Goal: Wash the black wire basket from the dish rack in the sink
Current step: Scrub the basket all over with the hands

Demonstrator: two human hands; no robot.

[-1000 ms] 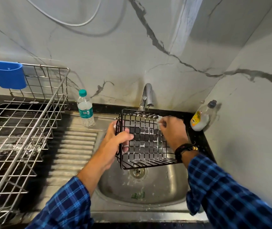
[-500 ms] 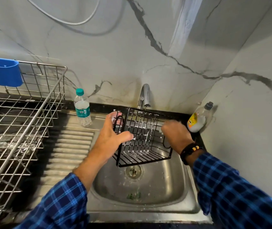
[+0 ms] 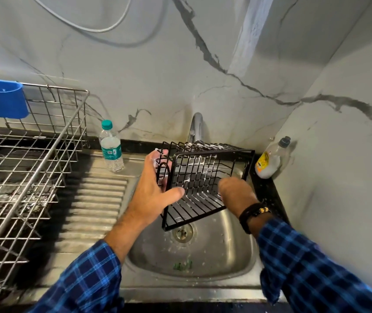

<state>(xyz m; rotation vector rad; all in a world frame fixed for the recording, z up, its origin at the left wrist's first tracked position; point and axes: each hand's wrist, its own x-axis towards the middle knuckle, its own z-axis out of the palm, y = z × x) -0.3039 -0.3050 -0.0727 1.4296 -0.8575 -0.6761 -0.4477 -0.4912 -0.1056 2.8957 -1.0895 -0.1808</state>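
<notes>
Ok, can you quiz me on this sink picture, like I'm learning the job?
1. True or false: the black wire basket lies flat on the bottom of the sink.
2. The cap of the water bottle is: A red, B green, C yellow?
3. Fill in: the ___ hand has a grip on the basket's side.
Key: 1 false, it is held tilted above the drain. 2 B. 3 the left hand.
</notes>
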